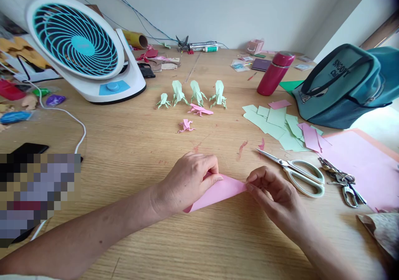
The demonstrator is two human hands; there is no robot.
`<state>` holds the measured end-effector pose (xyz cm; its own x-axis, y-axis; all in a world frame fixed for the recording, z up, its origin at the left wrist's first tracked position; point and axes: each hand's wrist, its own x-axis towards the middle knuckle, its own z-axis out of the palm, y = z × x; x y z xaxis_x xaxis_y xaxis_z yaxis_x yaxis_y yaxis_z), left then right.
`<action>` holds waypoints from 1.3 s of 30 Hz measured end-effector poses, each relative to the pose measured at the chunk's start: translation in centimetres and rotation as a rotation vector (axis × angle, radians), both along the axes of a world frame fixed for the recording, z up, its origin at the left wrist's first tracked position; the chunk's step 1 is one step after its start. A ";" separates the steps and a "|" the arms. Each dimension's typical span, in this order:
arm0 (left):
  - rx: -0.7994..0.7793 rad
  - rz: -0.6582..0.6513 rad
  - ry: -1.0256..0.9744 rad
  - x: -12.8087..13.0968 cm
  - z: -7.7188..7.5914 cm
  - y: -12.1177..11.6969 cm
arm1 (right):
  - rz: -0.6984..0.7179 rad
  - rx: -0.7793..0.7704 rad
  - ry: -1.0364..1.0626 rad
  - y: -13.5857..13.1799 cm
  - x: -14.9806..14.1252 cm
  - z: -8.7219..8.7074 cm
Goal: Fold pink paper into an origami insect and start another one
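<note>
A folded piece of pink paper [220, 191] is held between my two hands, just above the wooden table. My left hand [190, 180] pinches its upper edge between thumb and fingers and covers the left part of it. At the paper's pointed right end, my right hand [274, 192] grips the tip between thumb and forefinger. Beyond my hands stand a small pink folded paper frog [186, 125] and a longer pink paper figure [201, 110]. Several pale green paper figures [196, 93] form a row behind them.
Scissors [304, 176] and a bunch of keys [344, 182] lie right of my right hand. Behind them are green and pink paper pieces [274, 122], a red flask [276, 73] and a teal bag [343, 89]. A white fan [84, 47] stands at the back left.
</note>
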<state>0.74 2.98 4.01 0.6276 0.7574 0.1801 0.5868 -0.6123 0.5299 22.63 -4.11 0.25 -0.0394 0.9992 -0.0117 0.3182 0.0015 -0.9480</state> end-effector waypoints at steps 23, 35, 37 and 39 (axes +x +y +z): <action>-0.044 -0.101 0.228 0.5 -2.3 0.5 | 0.339 0.104 -0.577 -0.7 -0.1 0.7; -0.123 -0.098 0.200 0.3 -2.7 1.2 | 0.313 0.222 -0.606 -1.0 -0.4 0.4; -0.150 -0.101 0.186 0.2 -2.8 1.3 | 0.314 0.228 -0.603 -1.0 -0.4 0.5; -0.175 -0.109 0.171 0.0 -2.8 1.3 | 0.317 0.226 -0.600 -1.0 -0.3 0.6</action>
<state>0.74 4.31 1.19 0.7174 0.6938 -0.0634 0.6123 -0.5844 0.5325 22.29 -5.13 0.82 -0.3803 0.9211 0.0838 0.7364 0.3564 -0.5751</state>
